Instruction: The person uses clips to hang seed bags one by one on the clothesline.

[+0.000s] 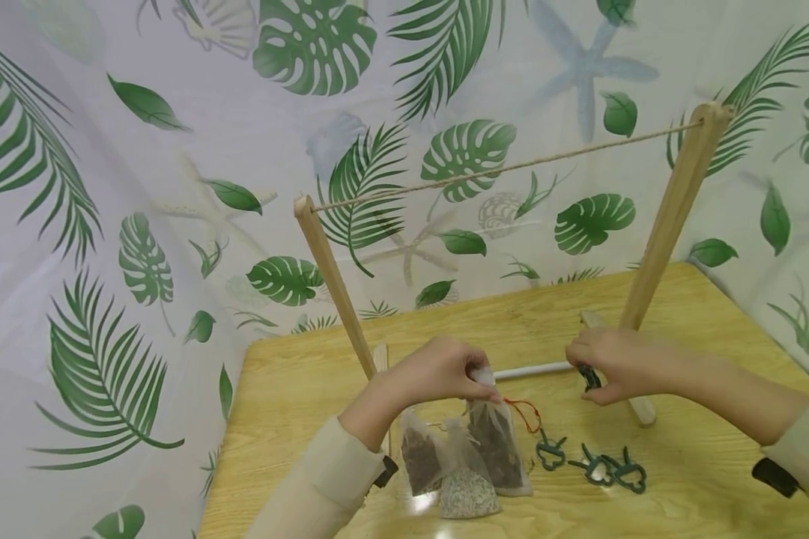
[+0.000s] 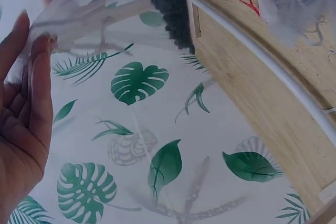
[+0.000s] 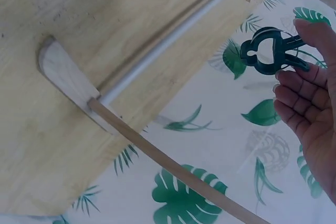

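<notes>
My left hand (image 1: pixel 438 370) pinches the gathered top of a sheer mesh sachet (image 1: pixel 497 449) with dark contents, which hangs below the fingers. In the left wrist view the sachet's gauze (image 2: pixel 79 9) stretches away from my fingertips. Beside it on the table are another dark-filled sachet (image 1: pixel 420 458) and one with pale, speckled filling (image 1: pixel 468 492). A red cord loop (image 1: pixel 527 413) lies next to the held sachet. Between thumb and fingers, my right hand (image 1: pixel 623 363) holds a dark green plastic clip (image 3: pixel 268 51) by its handles. Several similar clips (image 1: pixel 550 451) lie on the table.
A wooden stand has a left post (image 1: pixel 337 288) and a right post (image 1: pixel 670 224), with twine (image 1: pixel 505 169) strung between their tops. A white rod (image 1: pixel 532 370) joins the lower parts. Behind the wooden table (image 1: pixel 297 419) hangs a leaf-patterned cloth (image 1: pixel 391 97).
</notes>
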The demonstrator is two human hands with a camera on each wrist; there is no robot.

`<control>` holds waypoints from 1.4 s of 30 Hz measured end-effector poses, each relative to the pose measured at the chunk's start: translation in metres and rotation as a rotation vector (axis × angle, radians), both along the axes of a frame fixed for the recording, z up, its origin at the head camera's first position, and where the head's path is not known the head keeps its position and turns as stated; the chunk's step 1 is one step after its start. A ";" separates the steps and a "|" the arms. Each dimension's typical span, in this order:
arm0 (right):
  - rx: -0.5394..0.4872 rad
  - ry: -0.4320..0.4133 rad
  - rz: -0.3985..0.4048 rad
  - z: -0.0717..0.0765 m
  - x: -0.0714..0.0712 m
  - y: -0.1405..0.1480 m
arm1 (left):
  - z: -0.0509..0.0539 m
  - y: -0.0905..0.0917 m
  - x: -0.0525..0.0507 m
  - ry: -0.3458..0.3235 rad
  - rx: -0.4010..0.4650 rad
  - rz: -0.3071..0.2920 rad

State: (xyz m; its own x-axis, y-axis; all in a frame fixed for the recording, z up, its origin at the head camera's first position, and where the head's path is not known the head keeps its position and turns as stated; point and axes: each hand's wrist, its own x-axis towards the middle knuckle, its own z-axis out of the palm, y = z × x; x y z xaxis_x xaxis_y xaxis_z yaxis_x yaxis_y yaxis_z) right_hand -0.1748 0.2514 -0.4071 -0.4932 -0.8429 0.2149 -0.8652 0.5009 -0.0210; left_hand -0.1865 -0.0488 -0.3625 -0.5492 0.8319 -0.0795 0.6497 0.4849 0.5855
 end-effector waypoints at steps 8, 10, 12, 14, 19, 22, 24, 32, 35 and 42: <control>-0.019 0.076 0.002 0.034 -0.011 0.005 | 0.015 0.027 -0.016 -0.045 0.057 0.130; -0.035 0.080 0.009 0.043 -0.012 0.006 | 0.016 0.032 -0.020 -0.083 0.083 0.157; -0.065 0.100 0.026 0.051 -0.013 0.009 | 0.017 0.036 -0.023 -0.120 0.124 0.181; -0.110 0.124 0.047 0.058 -0.014 0.013 | 0.018 0.040 -0.024 -0.185 0.197 0.215; -0.182 0.213 0.071 0.078 -0.016 0.025 | 0.025 0.049 -0.027 -0.248 0.386 0.303; -0.173 0.236 0.056 0.092 -0.017 0.032 | 0.033 0.054 -0.033 -0.224 0.420 0.324; -0.160 0.239 0.038 0.102 -0.018 0.037 | 0.040 0.056 -0.038 -0.229 0.425 0.327; -0.157 0.245 -0.059 0.142 -0.019 0.054 | 0.070 0.070 -0.047 -0.302 0.516 0.275; -0.181 0.254 -0.064 0.151 -0.020 0.057 | 0.080 0.078 -0.041 -0.291 0.541 0.293; -0.216 0.245 -0.125 0.170 -0.022 0.060 | 0.093 0.105 -0.038 -0.193 0.575 0.340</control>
